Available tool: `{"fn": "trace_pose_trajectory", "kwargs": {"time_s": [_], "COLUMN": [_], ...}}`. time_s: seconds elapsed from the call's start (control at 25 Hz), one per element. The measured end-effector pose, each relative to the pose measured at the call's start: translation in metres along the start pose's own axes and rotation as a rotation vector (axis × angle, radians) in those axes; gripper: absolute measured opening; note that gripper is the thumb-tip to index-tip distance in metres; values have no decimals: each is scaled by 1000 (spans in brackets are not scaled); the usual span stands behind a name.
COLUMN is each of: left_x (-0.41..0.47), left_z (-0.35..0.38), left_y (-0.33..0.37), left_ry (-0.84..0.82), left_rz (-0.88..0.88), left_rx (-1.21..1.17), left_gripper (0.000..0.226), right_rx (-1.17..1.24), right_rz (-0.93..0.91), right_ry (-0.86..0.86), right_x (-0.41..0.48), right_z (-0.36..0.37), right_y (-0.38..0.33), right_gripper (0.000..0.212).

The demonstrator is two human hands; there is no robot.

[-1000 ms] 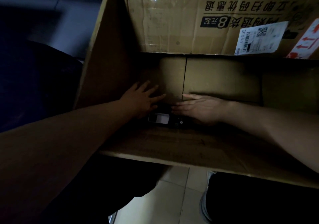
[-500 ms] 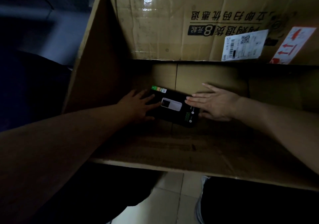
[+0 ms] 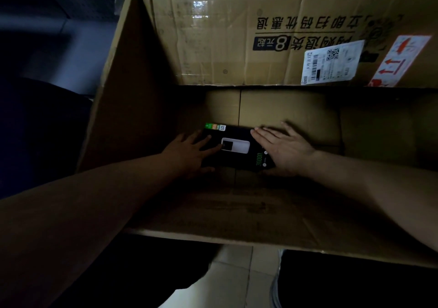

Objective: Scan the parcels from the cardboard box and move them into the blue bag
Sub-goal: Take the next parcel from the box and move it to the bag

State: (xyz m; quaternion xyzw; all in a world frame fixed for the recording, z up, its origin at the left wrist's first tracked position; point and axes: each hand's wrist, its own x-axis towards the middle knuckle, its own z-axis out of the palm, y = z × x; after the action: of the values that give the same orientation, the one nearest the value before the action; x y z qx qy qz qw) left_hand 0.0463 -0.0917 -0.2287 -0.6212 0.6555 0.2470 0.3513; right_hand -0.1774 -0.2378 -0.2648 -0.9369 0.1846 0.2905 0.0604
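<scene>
The flat black parcel (image 3: 239, 163) has come up between the left hand (image 3: 189, 152) and right hand (image 3: 283, 148), fingers flat on its ends, inside the brown cardboard box (image 3: 142, 94). Lifting out looks next.

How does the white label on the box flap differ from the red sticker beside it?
The white label carries a black barcode and QR code; the red sticker carries red arrows. The white label looks broader, the red sticker narrower. Both sit tilted on the flap of the cardboard box.
</scene>
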Motion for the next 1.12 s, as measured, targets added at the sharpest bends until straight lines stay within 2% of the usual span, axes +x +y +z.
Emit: {"fn": "trace_pose_trajectory", "kwargs": {"time_s": [0.28, 0.4, 0.6, 0.72, 0.8, 0.96, 1.12], "left_x": [6, 7, 10, 19, 22, 21, 13], "left_z": [-6, -15, -31, -34, -35, -34, -34], "left_y": [6, 8, 13, 17, 14, 10, 9], "left_ry": [114, 175, 216, 250, 242, 266, 299], "left_rz": [-23, -24, -34, -79, -94, -80, -81], "left_rx": [-57, -102, -102, -82, -94, -85, -120], "left_gripper": [78, 83, 91, 85, 88, 82, 76], "right_rx": [41, 194, 520, 577, 568, 382, 243], "right_rz": [-106, -122, 11, 30, 33, -45, -76], "right_ry": [-61, -71, -32, 60, 107, 204, 337], "right_x": [-4, -13, -23, -20, -18, -24, -26], "right_z": [-3, -5, -7, -7, -8, -13, -19], "right_y": [35, 55, 73, 72, 69, 60, 51], "right_gripper": [89, 70, 54, 52, 55, 75, 75]}}
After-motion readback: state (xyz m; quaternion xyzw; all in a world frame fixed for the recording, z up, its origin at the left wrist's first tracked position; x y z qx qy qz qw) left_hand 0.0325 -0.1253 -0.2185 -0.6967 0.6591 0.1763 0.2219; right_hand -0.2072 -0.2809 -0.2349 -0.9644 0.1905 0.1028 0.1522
